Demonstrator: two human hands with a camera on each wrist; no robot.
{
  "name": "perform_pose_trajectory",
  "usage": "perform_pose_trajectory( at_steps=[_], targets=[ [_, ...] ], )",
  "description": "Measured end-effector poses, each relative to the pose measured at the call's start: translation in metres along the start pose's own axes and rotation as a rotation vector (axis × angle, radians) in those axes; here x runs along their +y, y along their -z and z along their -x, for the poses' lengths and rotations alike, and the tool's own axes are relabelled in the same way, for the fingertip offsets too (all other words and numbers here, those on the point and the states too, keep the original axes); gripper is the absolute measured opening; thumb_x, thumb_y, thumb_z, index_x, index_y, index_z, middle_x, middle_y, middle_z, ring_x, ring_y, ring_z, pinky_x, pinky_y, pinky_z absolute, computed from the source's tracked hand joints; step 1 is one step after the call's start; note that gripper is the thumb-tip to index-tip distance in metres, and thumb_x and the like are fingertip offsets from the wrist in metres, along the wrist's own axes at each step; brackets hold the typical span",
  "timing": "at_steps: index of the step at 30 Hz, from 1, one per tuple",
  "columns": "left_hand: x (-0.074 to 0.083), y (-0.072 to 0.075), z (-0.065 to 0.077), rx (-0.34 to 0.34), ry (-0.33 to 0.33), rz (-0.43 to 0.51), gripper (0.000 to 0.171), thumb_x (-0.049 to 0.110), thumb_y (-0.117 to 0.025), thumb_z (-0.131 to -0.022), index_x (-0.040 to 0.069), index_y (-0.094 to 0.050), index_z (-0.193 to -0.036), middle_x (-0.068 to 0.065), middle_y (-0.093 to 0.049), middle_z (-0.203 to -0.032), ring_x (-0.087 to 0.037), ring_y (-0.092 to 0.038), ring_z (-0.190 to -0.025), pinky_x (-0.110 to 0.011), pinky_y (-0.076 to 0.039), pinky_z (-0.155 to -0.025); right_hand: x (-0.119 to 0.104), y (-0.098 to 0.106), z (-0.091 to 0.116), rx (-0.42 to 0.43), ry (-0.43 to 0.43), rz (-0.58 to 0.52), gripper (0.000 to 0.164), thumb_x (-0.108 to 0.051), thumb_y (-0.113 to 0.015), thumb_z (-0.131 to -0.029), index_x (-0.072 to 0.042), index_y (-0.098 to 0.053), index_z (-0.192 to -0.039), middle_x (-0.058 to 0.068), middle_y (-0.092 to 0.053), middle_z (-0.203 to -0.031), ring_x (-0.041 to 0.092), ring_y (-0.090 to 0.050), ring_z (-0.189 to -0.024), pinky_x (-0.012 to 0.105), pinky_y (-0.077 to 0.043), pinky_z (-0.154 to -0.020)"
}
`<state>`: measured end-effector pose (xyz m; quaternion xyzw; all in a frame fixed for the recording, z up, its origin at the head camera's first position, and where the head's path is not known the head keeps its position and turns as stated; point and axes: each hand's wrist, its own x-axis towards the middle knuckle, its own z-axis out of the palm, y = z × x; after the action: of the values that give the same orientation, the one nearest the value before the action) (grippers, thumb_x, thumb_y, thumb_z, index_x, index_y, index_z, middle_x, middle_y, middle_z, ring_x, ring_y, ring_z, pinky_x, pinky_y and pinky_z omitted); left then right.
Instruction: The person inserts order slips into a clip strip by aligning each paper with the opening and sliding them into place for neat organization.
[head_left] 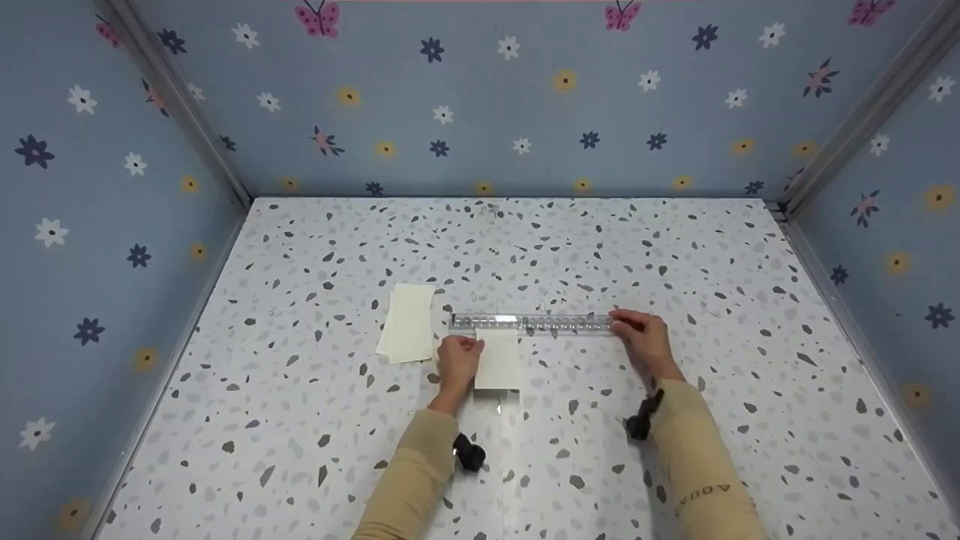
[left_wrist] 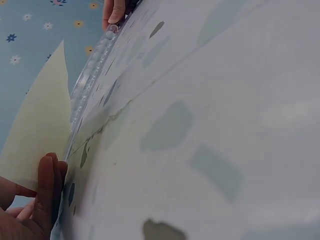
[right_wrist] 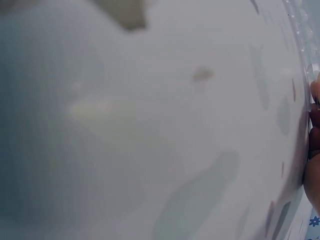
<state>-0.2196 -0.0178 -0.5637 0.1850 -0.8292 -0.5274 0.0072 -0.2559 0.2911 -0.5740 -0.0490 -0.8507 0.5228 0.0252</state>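
A long, clear plastic ruler-like strip (head_left: 555,323) with a row of round shapes lies crosswise on the speckled table. My right hand (head_left: 646,337) pinches its right end. In the right wrist view only the fingers (right_wrist: 314,140) and a bit of the strip (right_wrist: 303,30) show, at the right edge. With its left edge between my left thumb and fingers, a pale cream sheet of paper (head_left: 497,364) reaches up to the strip's near side. My left hand (head_left: 457,361) holds it there, just below the strip's left end. In the left wrist view the sheet (left_wrist: 42,120) rises from my fingers.
To the left of my left hand lie more cream sheets (head_left: 410,322), overlapping in a small pile. Blue flowered panels (head_left: 480,97) enclose the speckled table (head_left: 337,465) at the back and both sides. Black wrist cameras (head_left: 470,453) sit on both sleeves.
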Motion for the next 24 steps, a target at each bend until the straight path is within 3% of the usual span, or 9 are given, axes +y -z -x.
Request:
perform_pose_trajectory(
  at_steps=[8, 24],
  targets=[
    [0.001, -0.002, 0.002, 0.003, -0.055, 0.040, 0.015, 0.009, -0.064, -0.078, -0.006, -0.063, -0.082, -0.015, -0.064, -0.078, -0.024, -0.062, -0.072, -0.033, -0.048, -0.064, 0.000, 0.000, 0.000, 0.008, 0.008, 0.006, 0.028, -0.013, -0.067, -0.077, -0.003, -0.064, -0.104, 0.013, -0.061, -0.107, 0.021, -0.053, -0.099, 0.033, -0.038, -0.088],
    [0.000, -0.011, 0.001, -0.021, -0.028, 0.016, 0.015, 0.012, -0.064, -0.079, -0.002, -0.063, -0.083, -0.012, -0.064, -0.078, -0.022, -0.061, -0.072, -0.032, -0.047, -0.065, -0.001, 0.000, 0.000, -0.016, -0.062, 0.011, 0.027, -0.015, -0.065, -0.079, -0.009, -0.064, -0.105, 0.009, -0.059, -0.108, 0.019, -0.051, -0.101, 0.034, -0.036, -0.090]
  ],
)
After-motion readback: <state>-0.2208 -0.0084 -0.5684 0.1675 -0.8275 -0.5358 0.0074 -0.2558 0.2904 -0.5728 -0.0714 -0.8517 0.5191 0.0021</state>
